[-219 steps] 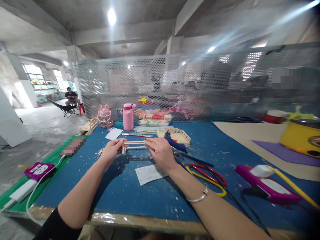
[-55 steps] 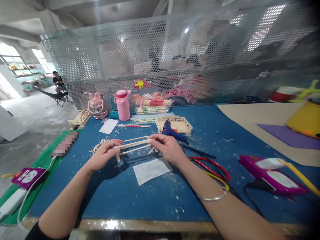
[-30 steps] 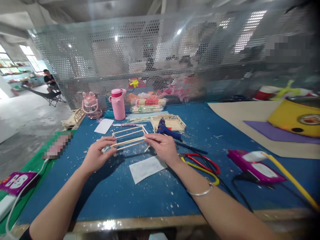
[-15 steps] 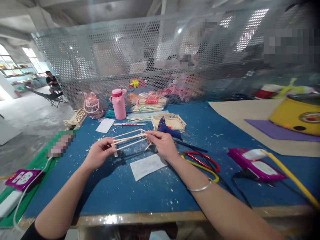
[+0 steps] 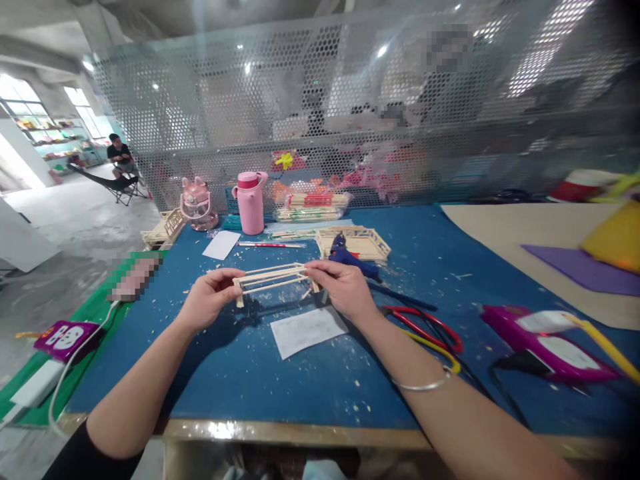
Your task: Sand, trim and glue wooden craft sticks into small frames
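On my far left, a purple and white socket block (image 5: 67, 339) lies on a green sheet (image 5: 94, 350). A flat pink thing (image 5: 135, 277), too blurry to make out, lies farther up on the same green. Across the room, I see a person (image 5: 120, 157) in a dark top, sitting by a black folding chair (image 5: 107, 187).

At the left back corner of the blue bench (image 5: 225, 380) stands a pink and clear bottle with little ears (image 5: 199, 207). Near me, my left hand (image 5: 210, 300) pinches the left end of a long frame of pale wooden sticks (image 5: 270, 275). I have the frame over the middle of the bench, and a dark shadow falls below it. Behind it are a flat white card (image 5: 221, 245) and a tall pink bottle with a red lid (image 5: 250, 210).

A white sheet of paper (image 5: 309, 331) lies just in front of the frame. My right hand (image 5: 345, 287) pinches the frame's right end, thumb and fingers closed on the wood. Behind that hand, a dark blue glue gun (image 5: 353, 260) rests by a pale wooden tray (image 5: 373, 247). Red and yellow tool handles (image 5: 457, 342) lie beside my right arm. Farther right are another purple and white socket block (image 5: 550, 347) and a round yellow pot (image 5: 617, 237).
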`<state>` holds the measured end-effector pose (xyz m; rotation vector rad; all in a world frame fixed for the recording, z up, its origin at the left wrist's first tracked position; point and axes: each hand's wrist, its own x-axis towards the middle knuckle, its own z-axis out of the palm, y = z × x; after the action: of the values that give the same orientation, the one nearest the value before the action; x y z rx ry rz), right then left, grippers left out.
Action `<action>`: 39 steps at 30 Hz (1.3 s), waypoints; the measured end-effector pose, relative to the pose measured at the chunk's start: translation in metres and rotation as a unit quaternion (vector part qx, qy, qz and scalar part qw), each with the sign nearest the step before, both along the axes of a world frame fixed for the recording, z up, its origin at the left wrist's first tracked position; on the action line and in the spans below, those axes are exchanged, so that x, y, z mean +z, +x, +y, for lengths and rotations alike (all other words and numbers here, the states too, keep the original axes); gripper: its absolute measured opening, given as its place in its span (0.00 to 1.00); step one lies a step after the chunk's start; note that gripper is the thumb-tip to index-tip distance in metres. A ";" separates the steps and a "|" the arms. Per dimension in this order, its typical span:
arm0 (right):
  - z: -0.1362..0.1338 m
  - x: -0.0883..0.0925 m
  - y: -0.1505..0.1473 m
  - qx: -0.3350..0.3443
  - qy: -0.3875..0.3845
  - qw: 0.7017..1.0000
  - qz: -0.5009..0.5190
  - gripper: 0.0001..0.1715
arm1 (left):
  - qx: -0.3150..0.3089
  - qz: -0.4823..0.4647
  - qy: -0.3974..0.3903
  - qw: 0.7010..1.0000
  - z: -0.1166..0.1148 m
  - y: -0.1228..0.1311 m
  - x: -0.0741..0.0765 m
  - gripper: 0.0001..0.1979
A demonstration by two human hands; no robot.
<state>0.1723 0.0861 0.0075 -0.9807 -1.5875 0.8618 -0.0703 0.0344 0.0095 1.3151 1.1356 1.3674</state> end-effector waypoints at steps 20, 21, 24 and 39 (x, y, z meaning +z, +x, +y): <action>-0.003 0.002 -0.001 -0.007 0.018 0.999 -0.032 0.10 | 0.015 -0.051 -0.011 0.999 0.001 0.003 -0.007 0.16; -0.004 0.002 -0.001 -0.009 0.018 0.999 -0.030 0.10 | 0.018 -0.046 -0.009 0.999 0.001 0.003 -0.007 0.16; -0.005 0.002 -0.002 -0.017 0.021 0.999 -0.026 0.09 | 0.025 -0.027 -0.003 0.999 0.000 0.004 -0.006 0.16; -0.006 0.003 -0.007 -0.013 -0.092 0.995 0.045 0.14 | 0.053 0.052 0.008 0.997 -0.003 0.010 -0.001 0.13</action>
<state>0.1657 0.0801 0.0105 -1.0744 -1.4360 1.0343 -0.0602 0.0311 0.0087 1.3682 1.2829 1.4005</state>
